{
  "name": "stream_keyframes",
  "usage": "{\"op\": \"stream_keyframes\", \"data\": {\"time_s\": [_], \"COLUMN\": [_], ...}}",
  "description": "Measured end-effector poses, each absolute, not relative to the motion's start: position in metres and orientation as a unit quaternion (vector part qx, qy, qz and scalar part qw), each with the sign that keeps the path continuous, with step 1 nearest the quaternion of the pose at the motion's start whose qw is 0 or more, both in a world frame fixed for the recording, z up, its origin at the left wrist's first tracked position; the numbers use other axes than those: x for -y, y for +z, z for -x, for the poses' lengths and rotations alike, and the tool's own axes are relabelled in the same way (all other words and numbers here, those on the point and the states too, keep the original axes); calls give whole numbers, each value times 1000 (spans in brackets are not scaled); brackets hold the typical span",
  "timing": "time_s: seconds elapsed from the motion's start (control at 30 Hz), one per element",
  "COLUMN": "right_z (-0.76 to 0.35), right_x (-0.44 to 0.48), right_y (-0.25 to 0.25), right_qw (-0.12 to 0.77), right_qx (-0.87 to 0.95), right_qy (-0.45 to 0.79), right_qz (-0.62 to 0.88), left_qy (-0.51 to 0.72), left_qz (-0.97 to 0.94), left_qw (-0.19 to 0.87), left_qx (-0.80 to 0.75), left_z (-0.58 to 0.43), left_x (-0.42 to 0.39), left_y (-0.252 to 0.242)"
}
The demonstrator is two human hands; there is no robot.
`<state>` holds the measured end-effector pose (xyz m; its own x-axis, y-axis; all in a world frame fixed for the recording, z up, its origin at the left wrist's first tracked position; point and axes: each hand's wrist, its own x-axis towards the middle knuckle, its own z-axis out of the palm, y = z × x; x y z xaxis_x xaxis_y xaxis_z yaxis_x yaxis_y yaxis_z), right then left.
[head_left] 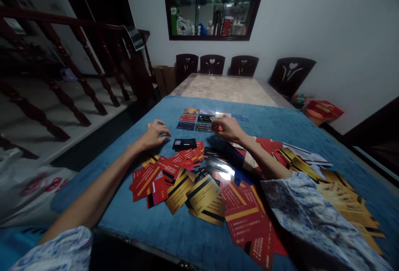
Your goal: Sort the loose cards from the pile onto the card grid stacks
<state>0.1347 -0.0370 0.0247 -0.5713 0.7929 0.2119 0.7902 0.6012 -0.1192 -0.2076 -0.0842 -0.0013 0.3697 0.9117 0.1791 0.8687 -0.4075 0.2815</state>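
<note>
My left hand rests on the blue cloth, fingers loosely bent and apart, holding nothing. Left of a black card with a white square code, it touches no card. My right hand is curled, fingertips drawn together at the right end of a black card; whether something is between them is hidden. That card belongs to small rows laid flat, with a dark blue card, a red card, a gold card and blue cards. Nearer me, loose red cards and gold cards overlap.
More gold cards spread along the right, beside and under my right sleeve. Beyond the cloth lies a bare marble tabletop with dark chairs behind it. A white plastic bag stands at the left, near a wooden railing.
</note>
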Motion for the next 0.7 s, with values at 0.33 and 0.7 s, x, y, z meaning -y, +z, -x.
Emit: {"op": "stream_keyframes", "data": {"time_s": [0.33,0.7], "right_z": [-65,-18], "right_x": [69,119], "right_y": [23,12], "right_qw": [113,118], "right_qx": [949,988], "right_qy": [39,71], "right_qz": [292,69], "left_qy": [154,183], "left_qz": [-803,-814], "left_qw": [118,87], "left_qx": [-564,-544], "left_z": [234,245], "left_x": [138,217], "left_y": [-6,-7]}}
